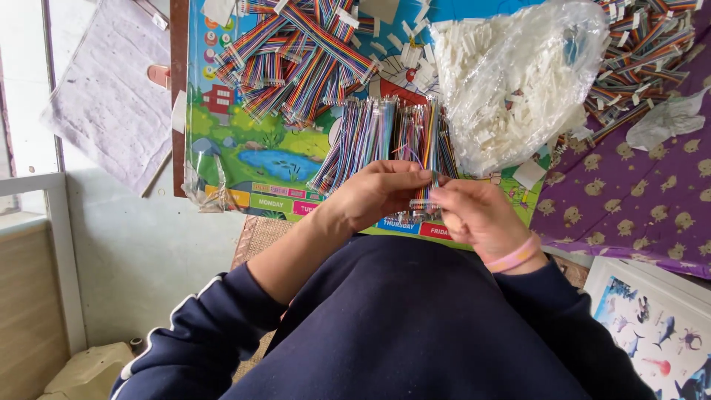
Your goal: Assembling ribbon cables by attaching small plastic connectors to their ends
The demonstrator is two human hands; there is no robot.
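The colourful picture board (244, 159) took up most of the work surface; its near edge ran just in front of the person's chest and its left edge stood over the pale floor. To its right lay a purple patterned cloth (629, 200), which reached to the frame's right edge. A big clear plastic bag of white connector housings (511, 74) sat on the board's upper right part and overlapped the cloth's edge. A loose heap of rainbow ribbon cables (296, 59) covered the board's upper middle, and a second heap (644, 52) lay on the cloth behind the bag. A tidy row of wire bundles (378, 137) lay between the first heap and the hands, almost touching the bag. Bare board showed only at the lower left, around the painted pond.

The left hand (378, 194) and the right hand (474, 215) met over the near edge of the board. The fingers (415, 178) of the left hand curled together and pinched a short multicoloured wire strip (424, 194), upright. The right hand's thumb and forefinger pressed on the same strip at its lower end. A pink band (515, 255) circled the right wrist.
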